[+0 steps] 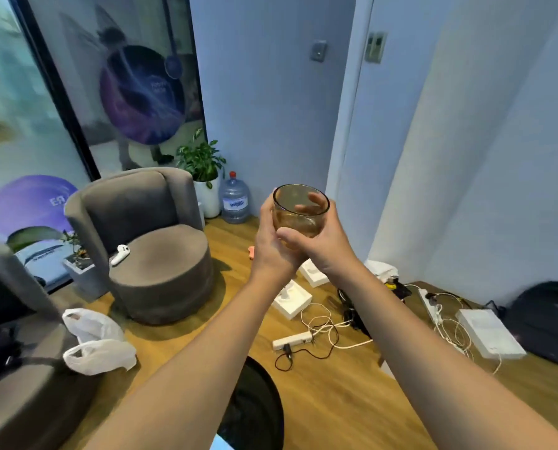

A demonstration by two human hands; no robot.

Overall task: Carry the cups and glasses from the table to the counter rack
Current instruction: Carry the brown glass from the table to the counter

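Observation:
A short amber-tinted glass [300, 207] is held upright in the air in front of me, at chest height, above the wooden floor. My left hand [271, 251] wraps its left side and base. My right hand [323, 241] cups its right side, with the fingers showing through the glass. The glass looks empty. A round black table [261, 404] shows partly below my forearms, at the bottom middle. No counter or rack is in view.
A grey armchair [151, 241] with a white controller [120, 254] stands on the left, beside a potted plant [203, 164] and a water jug [235, 199]. White bags [96, 342], boxes [292, 298], a power strip [292, 340] and cables [323, 323] litter the floor. A black backpack [546, 319] lies on the right.

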